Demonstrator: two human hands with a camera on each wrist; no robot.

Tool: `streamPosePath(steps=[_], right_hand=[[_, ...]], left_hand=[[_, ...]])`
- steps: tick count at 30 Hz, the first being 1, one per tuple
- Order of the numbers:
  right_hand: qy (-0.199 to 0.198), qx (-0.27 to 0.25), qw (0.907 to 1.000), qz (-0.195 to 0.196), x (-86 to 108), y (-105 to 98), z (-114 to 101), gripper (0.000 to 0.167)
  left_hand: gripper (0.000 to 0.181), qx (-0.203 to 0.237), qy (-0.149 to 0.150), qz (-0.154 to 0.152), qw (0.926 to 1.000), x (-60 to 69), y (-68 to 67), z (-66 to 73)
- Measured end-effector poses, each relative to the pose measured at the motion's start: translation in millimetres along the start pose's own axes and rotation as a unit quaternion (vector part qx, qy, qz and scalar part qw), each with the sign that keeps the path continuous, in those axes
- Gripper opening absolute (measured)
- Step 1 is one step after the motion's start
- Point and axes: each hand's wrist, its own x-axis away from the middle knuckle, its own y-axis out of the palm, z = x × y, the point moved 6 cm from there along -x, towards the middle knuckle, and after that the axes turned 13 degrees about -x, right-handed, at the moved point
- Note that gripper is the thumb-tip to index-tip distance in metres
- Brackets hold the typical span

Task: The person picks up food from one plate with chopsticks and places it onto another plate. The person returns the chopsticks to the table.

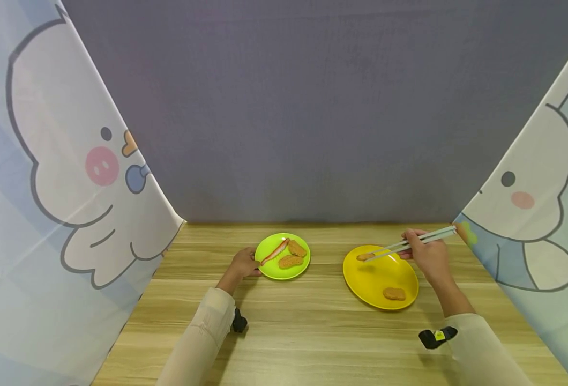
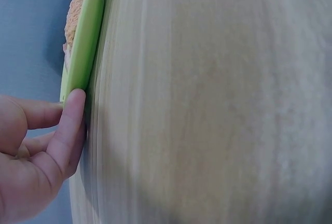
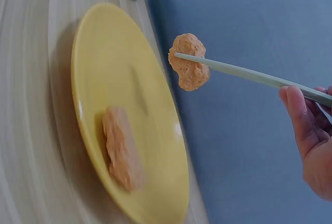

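My right hand (image 1: pixel 426 256) grips pale green chopsticks (image 1: pixel 428 237), whose tips pinch a breaded nugget (image 3: pixel 189 62) in the air above the yellow plate (image 1: pixel 375 279). Another nugget (image 1: pixel 394 294) lies on that plate near its front edge. The left hand (image 1: pixel 244 264) pinches the rim of the green plate (image 1: pixel 283 272) at its left side, thumb and fingers at the edge (image 2: pixel 80 73). On the green plate lie a red and white stick (image 1: pixel 275 252) and two nuggets (image 1: pixel 290 261).
Both plates stand on a wooden table (image 1: pixel 313 343), the green one left of the yellow. Behind rises a grey cloth wall (image 1: pixel 313 118); printed cartoon curtains (image 1: pixel 72 134) flank the table on both sides.
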Motion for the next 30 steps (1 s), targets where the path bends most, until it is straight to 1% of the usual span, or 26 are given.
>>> streamPosePath(steps=[4, 7, 10, 12, 14, 19, 25, 30], right_hand=[[0.007, -0.012, 0.9999, -0.002, 0.0, 15.7, -1.8, 0.026], [0.005, -0.023, 0.9997, -0.009, 1.5, 28.6, -5.4, 0.029], [0.004, -0.031, 0.9995, -0.006, 0.5, 39.7, -1.4, 0.036], [0.004, -0.032, 0.9995, -0.003, -2.0, 46.6, 5.5, 0.041], [0.003, -0.033, 0.9995, 0.001, -3.1, 54.7, 8.4, 0.042], [0.006, -0.056, 0.9984, -0.005, -3.0, 79.3, 9.7, 0.039], [0.031, -0.084, 0.9960, -0.009, 0.0, 108.3, 14.0, 0.040], [0.037, -0.107, 0.9936, -0.008, 2.3, 129.1, 18.6, 0.039]], left_hand=[[0.057, -0.004, 0.002, 0.000, 1.0000, 0.7, 0.5, 0.5], [0.056, -0.005, 0.003, 0.000, 1.0000, 1.3, 1.0, 0.6], [0.056, -0.004, 0.005, 0.001, 1.0000, 1.8, 1.1, 0.8], [0.056, -0.003, 0.005, 0.002, 1.0000, 1.7, 1.1, 0.7], [0.056, -0.001, 0.005, 0.002, 1.0000, 1.4, 1.6, 0.4], [0.057, 0.002, 0.003, -0.001, 1.0000, 0.5, 1.8, -0.4], [0.057, -0.011, 0.006, -0.002, 0.9999, -0.8, 0.9, 0.0], [0.057, -0.012, 0.006, -0.001, 0.9999, 0.9, -0.1, 2.0]])
